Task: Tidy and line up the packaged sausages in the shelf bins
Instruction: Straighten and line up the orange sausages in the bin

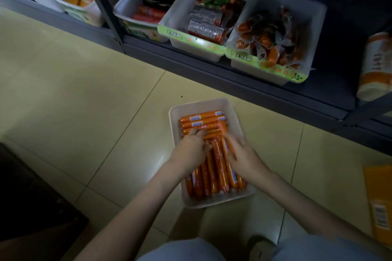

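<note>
Starting at the left fingers (196,133): they're curled down over the sausages (214,167) right where the crosswise row at the far end meets the lengthwise row, and it looks like a grip on one or two of them. The right fingers (230,142) are a motion smear along the lengthwise row, so gripping or just pushing can't be called. Both the left hand (192,146) and right hand (244,154) are inside the bin (203,103), which sits on the floor (84,91) in front of the shelf (254,91), not up in its slot. The sausages are slim orange tubes in glossy, tight film with small pale labels, round and slick. That's probably the main risk: nudge one and its neighbours roll, so the row skews or a tube rides up onto the others. The two rows running at right angles could also jam if the last few get forced in. The bin looks like thin white plastic with rounded corners and sloped walls, and on smooth, shiny tile a sideways push may skate it away. The shelf bins (314,19) above hold messier packs, some in loose crinkly clear wrap.
</note>
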{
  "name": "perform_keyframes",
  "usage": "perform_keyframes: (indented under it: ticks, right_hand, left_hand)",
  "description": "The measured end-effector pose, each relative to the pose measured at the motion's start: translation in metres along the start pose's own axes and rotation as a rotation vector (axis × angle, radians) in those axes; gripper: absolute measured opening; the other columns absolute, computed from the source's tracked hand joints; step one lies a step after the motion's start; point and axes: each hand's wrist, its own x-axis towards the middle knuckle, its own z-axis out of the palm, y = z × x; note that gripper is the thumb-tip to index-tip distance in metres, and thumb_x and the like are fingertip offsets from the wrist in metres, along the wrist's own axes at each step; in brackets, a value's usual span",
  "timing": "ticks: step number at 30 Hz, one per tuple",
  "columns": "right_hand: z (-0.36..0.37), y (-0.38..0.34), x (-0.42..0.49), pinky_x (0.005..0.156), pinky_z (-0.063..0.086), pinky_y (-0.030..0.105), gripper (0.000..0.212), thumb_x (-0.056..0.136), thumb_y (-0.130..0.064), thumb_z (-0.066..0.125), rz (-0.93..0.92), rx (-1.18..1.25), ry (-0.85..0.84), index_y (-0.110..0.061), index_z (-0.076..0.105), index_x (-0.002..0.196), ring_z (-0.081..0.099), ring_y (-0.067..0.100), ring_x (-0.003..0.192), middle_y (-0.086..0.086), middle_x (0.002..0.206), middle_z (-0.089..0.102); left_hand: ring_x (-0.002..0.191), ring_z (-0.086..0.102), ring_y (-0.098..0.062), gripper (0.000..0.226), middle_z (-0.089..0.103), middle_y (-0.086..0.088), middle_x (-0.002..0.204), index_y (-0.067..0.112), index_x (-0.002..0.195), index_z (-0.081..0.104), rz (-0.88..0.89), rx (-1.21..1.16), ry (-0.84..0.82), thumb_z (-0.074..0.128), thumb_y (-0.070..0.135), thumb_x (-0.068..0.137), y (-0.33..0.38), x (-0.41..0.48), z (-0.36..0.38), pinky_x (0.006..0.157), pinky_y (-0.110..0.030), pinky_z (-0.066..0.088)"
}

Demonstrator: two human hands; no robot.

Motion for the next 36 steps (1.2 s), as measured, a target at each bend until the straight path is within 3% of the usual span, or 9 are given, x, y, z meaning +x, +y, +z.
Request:
perform_keyframes:
  ticks: [3, 6, 10, 14, 17, 20, 28, 32, 36]
  right_hand:
    - [0.030, 0.023, 0.001, 0.092, 0.049, 0.037, 0.041, 0.102, -0.027, 0.035, 0.109, -0.313, -0.376, -0.033, 0.030, 0.142, 0.053, 0.026, 0.114, 0.008, 0.140, 0.041]
    - [0.044, 0.029, 0.003, 0.089, 0.050, 0.039, 0.046, 0.103, -0.035, 0.033, 0.133, -0.497, -0.524, -0.034, 0.019, 0.147, 0.056, 0.028, 0.109, 0.013, 0.134, 0.045]
    - [0.043, 0.031, 0.016, 0.075, 0.047, 0.033, 0.059, 0.103, -0.040, 0.030, 0.212, -0.503, -0.492, -0.036, -0.004, 0.151, 0.062, 0.026, 0.097, 0.014, 0.121, 0.059]
    - [0.046, 0.034, 0.021, 0.080, 0.054, 0.040, 0.071, 0.104, -0.037, 0.030, 0.293, -0.498, -0.448, -0.028, -0.025, 0.147, 0.065, 0.026, 0.092, 0.015, 0.120, 0.060]
    - [0.045, 0.035, 0.021, 0.078, 0.051, 0.038, 0.072, 0.104, -0.033, 0.031, 0.332, -0.508, -0.427, -0.019, -0.025, 0.148, 0.064, 0.027, 0.096, 0.016, 0.128, 0.056]
    - [0.039, 0.033, 0.022, 0.080, 0.049, 0.040, 0.077, 0.103, -0.033, 0.034, 0.334, -0.487, -0.460, -0.025, -0.030, 0.145, 0.062, 0.029, 0.100, 0.017, 0.133, 0.051]
    - [0.034, 0.040, 0.024, 0.080, 0.055, 0.043, 0.088, 0.100, -0.034, 0.042, 0.288, -0.439, -0.445, -0.034, -0.037, 0.139, 0.065, 0.025, 0.090, 0.014, 0.123, 0.058]
    - [0.024, 0.034, 0.023, 0.074, 0.052, 0.033, 0.079, 0.099, -0.032, 0.046, 0.260, -0.336, -0.395, -0.033, -0.015, 0.150, 0.064, 0.021, 0.091, 0.009, 0.114, 0.062]
    - [-0.002, 0.022, 0.027, 0.074, 0.051, 0.031, 0.058, 0.096, -0.029, 0.054, 0.243, 0.137, -0.180, -0.030, 0.028, 0.148, 0.062, 0.012, 0.083, -0.004, 0.092, 0.061]
  left_hand:
    - [0.117, 0.052, -0.028, 0.039, 0.041, -0.007, 0.141, 0.015, 0.135, 0.040, -0.085, 0.186, -0.020, 0.045, 0.019, 0.097, -0.024, 0.010, 0.015, 0.087, -0.036, 0.045]
    - [0.123, 0.047, -0.028, 0.043, 0.038, -0.009, 0.143, 0.013, 0.137, 0.034, -0.083, 0.367, -0.017, 0.044, 0.015, 0.095, -0.037, 0.025, 0.022, 0.093, -0.035, 0.043]
    - [0.136, 0.031, -0.027, 0.058, 0.031, -0.009, 0.148, 0.012, 0.146, 0.021, -0.048, 0.395, -0.008, 0.049, 0.015, 0.094, -0.047, 0.051, 0.032, 0.108, -0.034, 0.030]
    - [0.137, 0.029, -0.026, 0.059, 0.032, -0.009, 0.146, 0.011, 0.146, 0.020, -0.034, 0.458, -0.033, 0.050, 0.019, 0.095, -0.052, 0.073, 0.044, 0.114, -0.038, 0.022]
    - [0.132, 0.035, -0.026, 0.053, 0.037, -0.010, 0.141, 0.011, 0.141, 0.027, -0.033, 0.515, -0.033, 0.051, 0.020, 0.095, -0.053, 0.084, 0.053, 0.112, -0.038, 0.030]
    - [0.128, 0.039, -0.027, 0.048, 0.039, -0.011, 0.138, 0.011, 0.138, 0.031, -0.072, 0.545, -0.056, 0.050, 0.025, 0.095, -0.055, 0.090, 0.055, 0.106, -0.038, 0.037]
    - [0.126, 0.042, -0.029, 0.037, 0.042, -0.010, 0.136, 0.016, 0.134, 0.043, -0.167, 0.402, -0.137, 0.044, 0.026, 0.099, -0.052, 0.081, 0.051, 0.101, -0.038, 0.040]
    - [0.115, 0.053, -0.032, 0.043, 0.044, -0.011, 0.137, 0.020, 0.139, 0.038, -0.181, 0.189, -0.065, 0.046, 0.020, 0.097, -0.042, 0.062, 0.030, 0.093, -0.039, 0.045]
    - [0.113, 0.055, -0.027, 0.047, 0.052, -0.008, 0.133, 0.022, 0.142, 0.036, -0.071, 0.049, -0.030, 0.047, 0.017, 0.096, -0.024, 0.035, 0.003, 0.089, -0.032, 0.045]
